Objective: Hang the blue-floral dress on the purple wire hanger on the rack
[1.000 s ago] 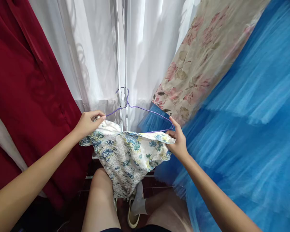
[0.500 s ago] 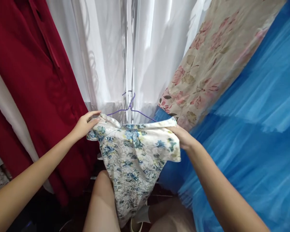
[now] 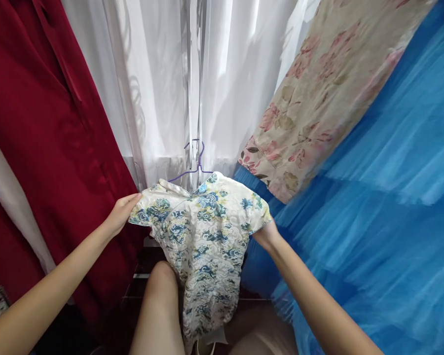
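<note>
A white short-sleeved dress (image 3: pixel 203 246) with blue and yellow flowers hangs in front of me on a purple wire hanger (image 3: pixel 199 165), its collar lying across the hanger's shoulders. My left hand (image 3: pixel 124 211) pinches the end of the sleeve on the left. On the other side, my right hand (image 3: pixel 265 233) is at the right sleeve, its fingers mostly hidden behind or inside the cloth. The dress's lower part drops between my knees.
Behind the dress hang white curtains (image 3: pixel 163 98) with light ribbons (image 3: pixel 192 88). A red garment (image 3: pixel 59 162) hangs on the left. At right are a beige cloth with pink flowers (image 3: pixel 311 93) and a blue tulle skirt (image 3: pixel 385 197). My bare knee (image 3: pixel 161 296) is below.
My left hand has slid outward from the shoulder to the sleeve's end. The right hand has moved down and inward from the collar to the sleeve, and the collar now sits on the hanger.
</note>
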`<state>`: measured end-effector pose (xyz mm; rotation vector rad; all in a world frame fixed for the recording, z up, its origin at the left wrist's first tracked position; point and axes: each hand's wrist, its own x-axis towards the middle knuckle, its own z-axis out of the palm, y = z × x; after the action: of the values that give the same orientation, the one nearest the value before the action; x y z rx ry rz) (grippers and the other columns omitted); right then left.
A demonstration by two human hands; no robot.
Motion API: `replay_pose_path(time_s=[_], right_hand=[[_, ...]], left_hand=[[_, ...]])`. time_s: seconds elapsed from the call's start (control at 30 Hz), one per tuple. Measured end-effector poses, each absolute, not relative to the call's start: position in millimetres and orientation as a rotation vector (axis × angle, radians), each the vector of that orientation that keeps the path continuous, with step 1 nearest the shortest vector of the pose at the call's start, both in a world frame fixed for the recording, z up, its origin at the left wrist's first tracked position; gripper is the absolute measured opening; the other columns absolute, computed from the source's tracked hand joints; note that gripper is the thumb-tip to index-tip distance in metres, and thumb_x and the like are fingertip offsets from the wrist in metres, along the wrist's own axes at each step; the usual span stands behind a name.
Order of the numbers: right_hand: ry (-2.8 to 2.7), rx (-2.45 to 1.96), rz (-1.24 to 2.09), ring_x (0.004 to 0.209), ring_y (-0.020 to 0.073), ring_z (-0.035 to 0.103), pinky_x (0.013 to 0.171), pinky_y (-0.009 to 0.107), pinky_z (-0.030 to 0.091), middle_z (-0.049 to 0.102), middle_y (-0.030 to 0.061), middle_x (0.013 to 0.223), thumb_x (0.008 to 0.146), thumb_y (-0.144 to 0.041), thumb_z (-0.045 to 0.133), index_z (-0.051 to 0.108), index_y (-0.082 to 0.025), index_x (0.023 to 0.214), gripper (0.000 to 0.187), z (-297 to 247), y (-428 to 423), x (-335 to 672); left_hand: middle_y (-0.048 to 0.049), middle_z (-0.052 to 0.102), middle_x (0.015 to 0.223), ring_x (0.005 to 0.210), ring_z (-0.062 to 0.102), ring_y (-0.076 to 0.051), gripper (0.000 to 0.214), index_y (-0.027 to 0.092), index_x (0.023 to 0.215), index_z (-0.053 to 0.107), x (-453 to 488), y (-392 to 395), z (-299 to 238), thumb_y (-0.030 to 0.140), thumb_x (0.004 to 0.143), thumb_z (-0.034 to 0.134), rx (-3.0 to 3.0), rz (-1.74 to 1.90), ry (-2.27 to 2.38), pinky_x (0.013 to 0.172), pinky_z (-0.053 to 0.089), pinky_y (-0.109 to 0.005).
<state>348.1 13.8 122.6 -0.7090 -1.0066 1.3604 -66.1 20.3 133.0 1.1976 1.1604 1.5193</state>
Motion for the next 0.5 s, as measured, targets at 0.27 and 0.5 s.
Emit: replay_pose_path(time_s=[0.27, 0.5], right_hand=[[-1.087, -0.702, 1.393, 0.086, 0.0274, 0.073, 0.071, 0.034, 0.058, 0.077, 0.0075, 0.093, 0.083, -0.043, 0.061, 0.069, -0.018, 0.116, 0.042, 183, -34, 356], [-1.277, -0.683, 1.4, 0.062, 0.0162, 0.062, 0.053, 0.023, 0.048, 0.071, 0.0021, 0.085, 0.074, -0.025, 0.07, 0.063, -0.022, 0.121, 0.048, 169, -87, 337]], left_hand=[[-0.0107, 0.072, 0.112, 0.099, 0.068, -0.023, 0.049, 0.014, 0.114, 0.071, -48, 24, 183, 0.035, 0.07, 0.079, 1.22, 1.904, 1.046, 0.085, 0.056, -0.03], [-0.0133, 0.018, 0.162, 0.147, 0.015, -0.045, 0.1, 0.028, 0.15, 0.038, -15, 2, 202, 0.033, 0.061, 0.083, 2.208, 1.546, 1.772, 0.115, 0.019, -0.064]])
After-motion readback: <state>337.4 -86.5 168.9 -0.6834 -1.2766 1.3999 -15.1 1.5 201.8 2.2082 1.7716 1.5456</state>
